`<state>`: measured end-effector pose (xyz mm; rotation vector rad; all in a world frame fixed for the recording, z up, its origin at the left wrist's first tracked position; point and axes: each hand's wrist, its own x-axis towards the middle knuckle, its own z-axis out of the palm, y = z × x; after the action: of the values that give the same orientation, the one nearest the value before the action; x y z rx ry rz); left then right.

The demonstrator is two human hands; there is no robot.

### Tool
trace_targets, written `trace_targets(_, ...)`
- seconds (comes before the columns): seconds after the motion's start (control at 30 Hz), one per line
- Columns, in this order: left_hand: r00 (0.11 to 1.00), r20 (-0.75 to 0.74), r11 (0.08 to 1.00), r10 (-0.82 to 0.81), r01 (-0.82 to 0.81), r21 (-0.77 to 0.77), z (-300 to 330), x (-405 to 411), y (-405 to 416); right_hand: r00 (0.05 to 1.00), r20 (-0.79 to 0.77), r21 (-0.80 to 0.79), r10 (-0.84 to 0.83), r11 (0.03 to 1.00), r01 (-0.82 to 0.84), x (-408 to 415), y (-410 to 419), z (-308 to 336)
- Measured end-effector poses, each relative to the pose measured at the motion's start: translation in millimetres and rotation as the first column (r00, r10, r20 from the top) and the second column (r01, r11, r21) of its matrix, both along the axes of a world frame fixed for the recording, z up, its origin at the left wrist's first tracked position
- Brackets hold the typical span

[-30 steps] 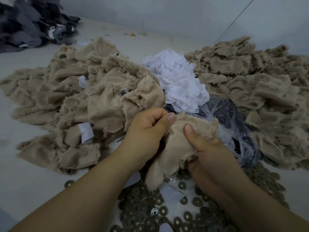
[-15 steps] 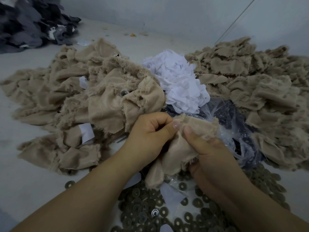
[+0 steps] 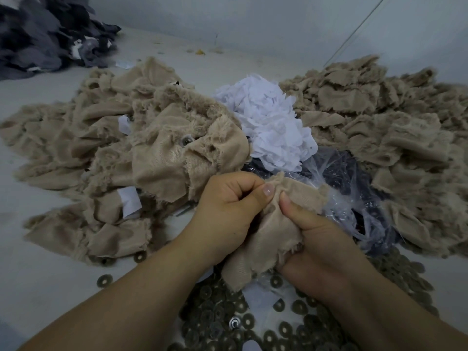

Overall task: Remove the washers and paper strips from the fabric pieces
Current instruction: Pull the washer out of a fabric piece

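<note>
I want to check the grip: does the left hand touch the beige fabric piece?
Touching. The head view shows the left hand pinching the beige fabric piece, thumb pressed onto its top edge; the right hand grips it too.

My left hand [image 3: 228,214] and right hand [image 3: 314,239] meet on one fabric piece [image 3: 268,239], held above loose washers [image 3: 286,328] nearest me. A fabric heap [image 3: 131,158] lies left, another [image 3: 385,133] right. Between them sit paper strips [image 3: 271,127], a plastic bag [image 3: 349,188] just in front.

Both thumbs have closed together, bunching the fabric piece [image 3: 268,239] tighter.
</note>
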<state>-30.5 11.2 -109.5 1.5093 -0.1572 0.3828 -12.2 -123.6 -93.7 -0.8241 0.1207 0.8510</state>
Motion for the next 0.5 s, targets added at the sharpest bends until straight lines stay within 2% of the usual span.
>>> trace_targets(0.1, 1.000, 0.017, 1.000, 0.013, -0.013, -0.008, -0.2, -1.4, -2.4, 0.999, -0.035, 0.024, 0.012, 1.000, -0.011, -0.6, -0.2, -0.8)
trace_targets(0.27, 0.999, 0.030, 0.999, 0.040, -0.040, 0.002, -1.2, -0.3, -5.6, 1.000, 0.001, 0.045, 0.007, 0.999, -0.007, -1.7, 0.5, -1.7)
trace_targets(0.5, 0.999, -0.030, 0.999, -0.042, 0.042, 0.002, -2.7, 2.6, 1.8, 0.957, 0.263, -0.156, -0.123, 0.973, 0.168, 0.0, -2.8, -5.2)
